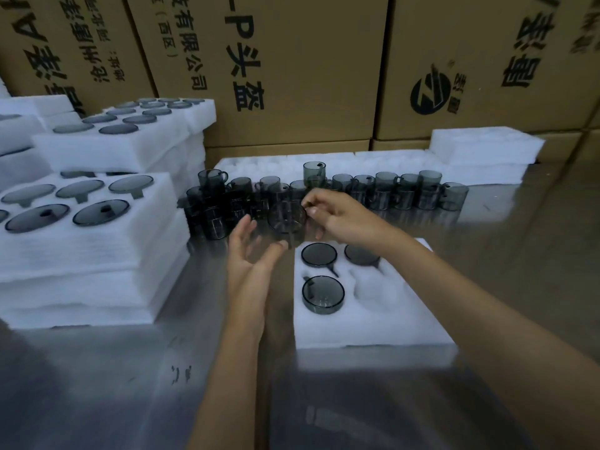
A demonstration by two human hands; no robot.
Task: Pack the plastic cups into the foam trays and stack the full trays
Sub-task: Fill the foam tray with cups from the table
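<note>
Shiny grey metal tabletop [97, 384], reflective, walled at the back by printed brown cardboard cartons [308, 69]. Nearest, at 5 o'clock of the hands: white foam tray [373, 329], soft fibrous texture, round pockets with handle slots. It has three smoky grey translucent plastic cups seated in it [323, 293], rims up; the pocket at the right front shows bare foam. Left hand [250, 254] palm up, fingers relaxed and spread, holding nothing, just below and at 7 o'clock of the held cup. Right hand [337, 216] pinches the rim of one smoky grey round cup [287, 217], lifted above the table, tilted mouth toward the camera, blurred. Behind, at 12 o'clock: row of loose grey handled cups [389, 193], some stacked two high. At 9 o'clock: stack of full foam trays [81, 254], cups in pockets. Farther, at 10 o'clock, a second filled stack [130, 141]. At 1 o'clock: flat white foam sheets and block [483, 144] against the cartons.
</note>
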